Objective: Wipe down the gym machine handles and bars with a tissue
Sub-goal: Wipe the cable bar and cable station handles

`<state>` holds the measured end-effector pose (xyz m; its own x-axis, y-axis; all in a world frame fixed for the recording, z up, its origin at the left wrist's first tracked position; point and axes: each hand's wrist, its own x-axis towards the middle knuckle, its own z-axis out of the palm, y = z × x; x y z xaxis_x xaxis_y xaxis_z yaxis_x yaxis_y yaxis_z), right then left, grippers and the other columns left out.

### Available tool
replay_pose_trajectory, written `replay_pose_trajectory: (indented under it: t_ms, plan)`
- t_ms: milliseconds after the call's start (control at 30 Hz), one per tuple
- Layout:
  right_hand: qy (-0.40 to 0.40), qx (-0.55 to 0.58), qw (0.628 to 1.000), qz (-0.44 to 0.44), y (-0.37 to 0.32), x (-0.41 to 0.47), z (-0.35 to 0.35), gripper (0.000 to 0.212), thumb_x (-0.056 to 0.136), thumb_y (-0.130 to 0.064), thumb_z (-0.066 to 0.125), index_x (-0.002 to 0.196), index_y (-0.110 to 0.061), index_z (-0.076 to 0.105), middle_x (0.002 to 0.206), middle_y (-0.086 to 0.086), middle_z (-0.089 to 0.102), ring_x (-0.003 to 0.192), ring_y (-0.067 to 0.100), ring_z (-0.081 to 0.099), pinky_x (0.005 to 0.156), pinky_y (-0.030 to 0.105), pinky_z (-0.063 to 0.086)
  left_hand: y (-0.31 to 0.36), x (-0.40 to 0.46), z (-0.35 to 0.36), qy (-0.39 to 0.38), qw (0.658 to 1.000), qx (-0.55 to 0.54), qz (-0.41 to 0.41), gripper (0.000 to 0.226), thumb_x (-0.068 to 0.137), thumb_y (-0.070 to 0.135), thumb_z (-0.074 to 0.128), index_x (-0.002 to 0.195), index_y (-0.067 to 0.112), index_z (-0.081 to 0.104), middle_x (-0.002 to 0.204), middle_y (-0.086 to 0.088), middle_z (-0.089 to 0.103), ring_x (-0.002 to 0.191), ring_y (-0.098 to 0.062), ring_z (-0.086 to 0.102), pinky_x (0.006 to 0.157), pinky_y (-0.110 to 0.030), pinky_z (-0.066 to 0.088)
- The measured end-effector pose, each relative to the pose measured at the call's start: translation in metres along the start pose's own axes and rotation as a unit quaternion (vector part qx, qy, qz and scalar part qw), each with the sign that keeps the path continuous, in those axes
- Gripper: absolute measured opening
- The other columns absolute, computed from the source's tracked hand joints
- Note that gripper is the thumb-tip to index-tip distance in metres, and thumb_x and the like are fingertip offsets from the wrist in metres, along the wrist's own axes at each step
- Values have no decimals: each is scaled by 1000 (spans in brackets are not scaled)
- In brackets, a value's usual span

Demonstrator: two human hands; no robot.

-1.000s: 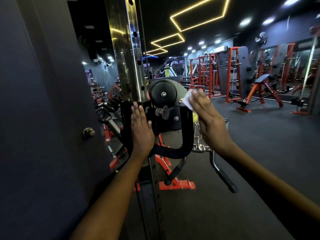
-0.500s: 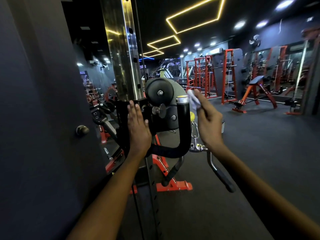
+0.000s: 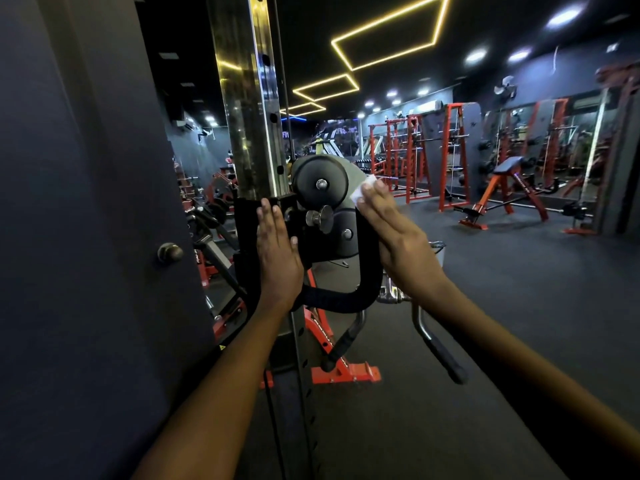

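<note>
A black U-shaped handle (image 3: 341,301) wraps around the pulley carriage (image 3: 320,188) of a cable machine on a chrome upright (image 3: 247,98). My left hand (image 3: 277,251) lies flat with straight fingers against the carriage's left side. My right hand (image 3: 394,233) presses a white tissue (image 3: 362,190) with straight fingers onto the right arm of the handle, near its top. Only a corner of the tissue shows past my fingertips. Below hangs a chrome cable bar with black grips (image 3: 438,348).
A dark panel with a round knob (image 3: 169,252) fills the left. Red machine feet (image 3: 343,370) stand behind the upright. Across the dark floor are red racks (image 3: 415,157) and an incline bench (image 3: 502,188).
My right hand has gone from holding the tissue beside the handle's top to lying flat over the handle's right arm. The left hand stays on the carriage.
</note>
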<state>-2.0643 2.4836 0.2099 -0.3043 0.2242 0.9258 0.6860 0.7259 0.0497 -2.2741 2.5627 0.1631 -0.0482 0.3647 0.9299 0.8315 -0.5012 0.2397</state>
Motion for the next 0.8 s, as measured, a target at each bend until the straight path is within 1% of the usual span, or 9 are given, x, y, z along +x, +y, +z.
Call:
replay_pose_trajectory:
  t_ms: [133, 200, 267, 400, 533, 600, 700, 767, 800]
  plan:
    - [-103, -19, 993, -59, 9, -67, 18, 45, 97, 4, 22, 141, 2, 34, 151, 12, 27, 144, 28, 18, 118, 38, 15, 0, 1, 0, -10, 1000, -4, -14, 59, 100, 17, 27, 149, -2, 1, 160, -21, 3, 148, -30, 1, 120, -43, 11]
    - [-136, 9, 990, -44, 5, -109, 19, 58, 86, 17, 26, 141, 1, 32, 152, 11, 27, 144, 26, 19, 118, 35, 15, 0, 1, 0, -8, 1000, -5, -13, 58, 100, 16, 27, 149, -4, 4, 159, -20, 3, 148, -31, 2, 120, -44, 13]
    - [-89, 44, 995, 11, -3, -126, 17, 64, 78, 27, 36, 138, 3, 38, 148, 14, 34, 141, 26, 28, 117, 33, 20, 0, 1, 1, -7, 1000, -11, -11, 59, 99, 16, 27, 149, -1, 0, 159, -14, -2, 148, -30, 1, 120, -43, 12]
    - [113, 93, 977, 155, -14, -51, 4, 54, 84, 17, 38, 135, 1, 46, 145, 15, 39, 137, 19, 35, 114, 25, 27, 0, 2, 1, -6, 1000, -12, -5, 60, 99, 15, 27, 148, 4, -6, 158, -5, -10, 149, -24, -4, 120, -40, 8]
    - [99, 117, 975, 163, -23, -16, 20, 60, 85, 17, 34, 142, -2, 37, 149, 7, 29, 140, 4, 23, 115, 20, 21, 1, 1, 0, -10, 1000, -18, -15, 59, 99, 16, 26, 149, 2, -3, 160, -11, -5, 149, -26, -3, 120, -37, 6]
    - [110, 193, 943, 249, -35, -49, 35, 58, 90, 15, 36, 144, -7, 35, 148, 1, 36, 137, 2, 31, 114, 26, 28, 1, 1, 0, -11, 1000, -21, -16, 59, 99, 16, 26, 149, 3, -4, 160, -12, -4, 149, -28, -2, 120, -37, 6]
    - [100, 288, 877, 373, -45, -94, 39, 47, 96, 6, 39, 132, -22, 49, 120, -12, 60, 110, -12, 53, 93, 17, 45, 0, 1, 1, -4, 1000, -20, -15, 59, 100, 16, 27, 149, 0, -1, 160, -13, -2, 149, -29, 0, 120, -37, 6]
    - [91, 319, 839, 431, -30, -80, 32, 39, 95, 6, 40, 119, -16, 60, 95, -10, 66, 84, -13, 59, 77, 15, 46, 1, 0, 1, -3, 1000, -21, -18, 59, 99, 17, 26, 149, 2, -1, 160, -13, -1, 149, -27, -1, 120, -36, 5]
    - [94, 332, 825, 447, -18, -63, 27, 36, 93, 7, 40, 115, -9, 63, 90, -3, 67, 79, -7, 60, 74, 17, 46, 2, 0, 1, -3, 1000, -23, -19, 59, 99, 17, 26, 149, 3, -3, 160, -14, -1, 149, -26, -1, 120, -36, 5]
